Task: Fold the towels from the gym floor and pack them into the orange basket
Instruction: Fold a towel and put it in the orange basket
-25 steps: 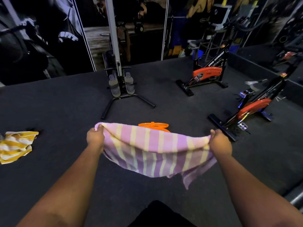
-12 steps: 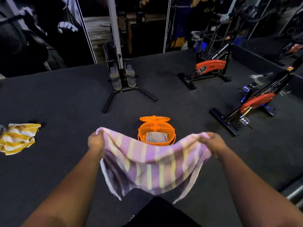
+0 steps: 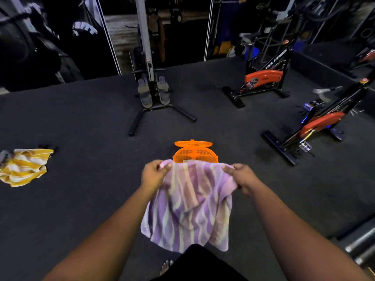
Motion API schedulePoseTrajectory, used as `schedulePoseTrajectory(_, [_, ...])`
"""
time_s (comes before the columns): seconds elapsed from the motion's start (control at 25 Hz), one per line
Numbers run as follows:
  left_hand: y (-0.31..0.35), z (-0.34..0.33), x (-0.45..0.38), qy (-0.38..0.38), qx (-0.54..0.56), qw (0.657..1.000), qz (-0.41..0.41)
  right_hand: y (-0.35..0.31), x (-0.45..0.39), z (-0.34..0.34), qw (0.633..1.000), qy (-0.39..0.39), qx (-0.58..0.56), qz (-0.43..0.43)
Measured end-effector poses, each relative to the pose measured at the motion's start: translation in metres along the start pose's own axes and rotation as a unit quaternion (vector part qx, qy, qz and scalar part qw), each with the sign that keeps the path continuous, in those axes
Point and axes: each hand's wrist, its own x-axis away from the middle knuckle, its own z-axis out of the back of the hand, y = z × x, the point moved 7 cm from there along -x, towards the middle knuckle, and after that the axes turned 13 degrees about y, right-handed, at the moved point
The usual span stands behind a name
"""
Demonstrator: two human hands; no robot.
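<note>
Both hands pinch the top edge of a purple striped towel (image 3: 188, 205), the left hand (image 3: 154, 175) and right hand (image 3: 242, 177) drawn close together so the cloth hangs doubled and bunched in the air in front of the person. The fold looks to be in hand, not finished. Just beyond the towel the orange basket (image 3: 195, 154) stands on the dark gym floor (image 3: 91, 199) with its lid open. The next move likely calls for squaring the corners, halving again, then lowering it in. A crumpled yellow towel (image 3: 24, 166) waits by the floor's left edge.
</note>
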Motion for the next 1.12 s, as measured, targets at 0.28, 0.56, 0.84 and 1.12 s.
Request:
schedulePoseTrajectory(0.28, [0.042,-0.059,0.066,-0.054,0.053,0.994,-0.078,-0.023,0.045,-0.070,0.997,-0.052,-0.049,0.038])
schedulePoseTrajectory(0.56, [0.047,-0.070,0.081,-0.165,-0.040,0.976,-0.136,-0.037,0.059,-0.084,0.992,-0.076,-0.096,-0.018])
schedulePoseTrajectory(0.84, [0.065,-0.046,0.040,-0.135,-0.133,0.955,-0.230,-0.048,0.056,-0.085,0.980,-0.184,-0.071,0.034])
schedulePoseTrajectory(1.12, [0.118,-0.001,-0.008,-0.114,0.086,0.975,-0.169,-0.053,0.017,-0.052,0.810,-0.086,0.437,0.382])
